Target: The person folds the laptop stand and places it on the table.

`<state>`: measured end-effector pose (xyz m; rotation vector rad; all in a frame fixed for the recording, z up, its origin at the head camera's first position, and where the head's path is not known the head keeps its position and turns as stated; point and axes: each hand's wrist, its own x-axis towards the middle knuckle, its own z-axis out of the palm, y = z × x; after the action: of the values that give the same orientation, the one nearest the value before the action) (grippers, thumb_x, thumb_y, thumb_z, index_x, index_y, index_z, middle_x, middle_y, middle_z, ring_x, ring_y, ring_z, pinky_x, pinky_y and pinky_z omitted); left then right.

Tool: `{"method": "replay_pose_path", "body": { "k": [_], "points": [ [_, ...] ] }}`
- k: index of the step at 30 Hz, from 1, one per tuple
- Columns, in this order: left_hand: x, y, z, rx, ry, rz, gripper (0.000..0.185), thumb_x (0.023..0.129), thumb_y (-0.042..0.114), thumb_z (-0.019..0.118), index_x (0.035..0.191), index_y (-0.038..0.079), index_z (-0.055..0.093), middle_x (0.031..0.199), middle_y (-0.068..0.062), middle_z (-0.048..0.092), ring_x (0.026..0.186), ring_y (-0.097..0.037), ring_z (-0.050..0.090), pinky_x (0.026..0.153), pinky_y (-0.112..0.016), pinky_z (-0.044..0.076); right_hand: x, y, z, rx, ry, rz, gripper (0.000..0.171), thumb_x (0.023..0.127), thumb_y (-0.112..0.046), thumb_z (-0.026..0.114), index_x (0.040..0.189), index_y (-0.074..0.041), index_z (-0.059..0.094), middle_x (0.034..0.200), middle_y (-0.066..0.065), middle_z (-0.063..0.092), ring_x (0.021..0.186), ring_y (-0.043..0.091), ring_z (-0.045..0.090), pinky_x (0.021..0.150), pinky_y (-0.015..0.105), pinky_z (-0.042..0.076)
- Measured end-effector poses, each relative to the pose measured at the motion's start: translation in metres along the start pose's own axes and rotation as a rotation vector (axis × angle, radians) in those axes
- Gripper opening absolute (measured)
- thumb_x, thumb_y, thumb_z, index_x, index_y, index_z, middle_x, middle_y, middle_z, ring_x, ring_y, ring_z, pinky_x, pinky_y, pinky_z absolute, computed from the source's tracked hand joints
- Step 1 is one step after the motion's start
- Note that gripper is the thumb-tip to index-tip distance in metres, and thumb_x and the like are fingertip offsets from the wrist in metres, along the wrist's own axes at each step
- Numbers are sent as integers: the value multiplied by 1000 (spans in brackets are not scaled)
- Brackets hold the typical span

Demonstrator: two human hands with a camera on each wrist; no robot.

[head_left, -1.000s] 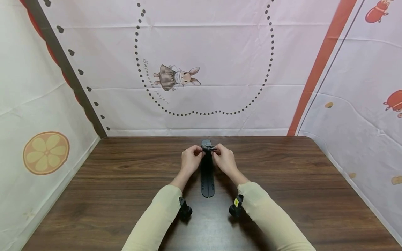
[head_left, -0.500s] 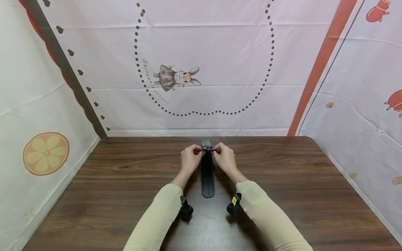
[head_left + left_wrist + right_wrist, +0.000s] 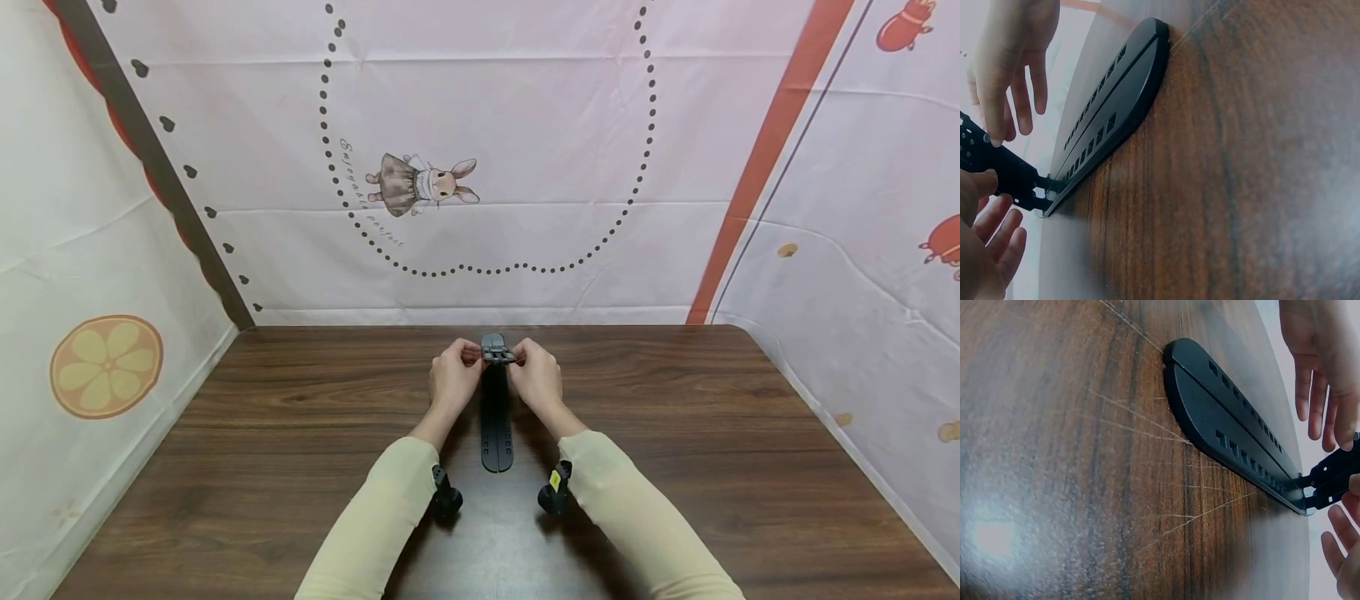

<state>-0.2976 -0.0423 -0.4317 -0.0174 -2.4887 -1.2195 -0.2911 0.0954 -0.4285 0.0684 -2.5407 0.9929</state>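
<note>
A black folding stand lies lengthwise on the table, its long rounded base [image 3: 496, 437] showing rows of slots. From the base's far part rises a hinged black plate [image 3: 997, 162], tilted up off it. My left hand [image 3: 454, 379] pinches the plate's left edge between thumb and fingers. On the opposite edge my right hand [image 3: 538, 382] holds it likewise. Both wrist views show the plate's two arms joining the base [image 3: 1229, 419]. In the head view, the plate's top [image 3: 498, 354] appears as a narrow band between the hands.
Brown wood-grain table [image 3: 300, 467] under the stand. A white printed cloth [image 3: 525, 150] hangs behind its far edge, with more cloth at both sides. Small black cameras [image 3: 447, 500] sit on both wrists, just above the table.
The plate's top has tilted slightly, showing more of its face in the head view. Both hands have risen a little with it; the right wrist has shifted slightly left. The base stays put.
</note>
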Motion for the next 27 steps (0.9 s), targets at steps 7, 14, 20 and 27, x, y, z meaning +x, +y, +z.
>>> {"method": "replay_pose_path", "body": {
  "k": [7,14,20,27],
  "points": [
    [2,-1,0,8,-15,10,11,83,18,68,94,18,68,87,5,71,77,-12,66,67,-33,49,2,0,-2,23,10,-23,19,78,-6,67,94,-13,63,91,0,68,80,16,65,69,37,50],
    [3,-1,-3,25,-48,44,11,83,18,67,94,21,68,92,3,70,84,-13,66,71,-35,51,5,3,-5,35,-38,-78,23,80,-8,67,102,-16,66,101,-1,66,86,14,67,75,37,51],
    [3,0,-8,49,-103,76,16,84,19,67,99,20,68,100,-3,70,92,-19,66,74,-38,51,4,7,-10,-6,-93,-125,24,81,-8,67,103,-18,66,103,-1,66,90,16,66,75,38,52],
    [2,0,-14,92,-178,49,18,84,23,66,102,22,68,104,-5,69,96,-21,65,78,-39,51,3,11,-15,-66,-135,-205,24,80,-6,66,101,-18,68,100,0,67,91,17,65,72,37,52]
  ]
}}
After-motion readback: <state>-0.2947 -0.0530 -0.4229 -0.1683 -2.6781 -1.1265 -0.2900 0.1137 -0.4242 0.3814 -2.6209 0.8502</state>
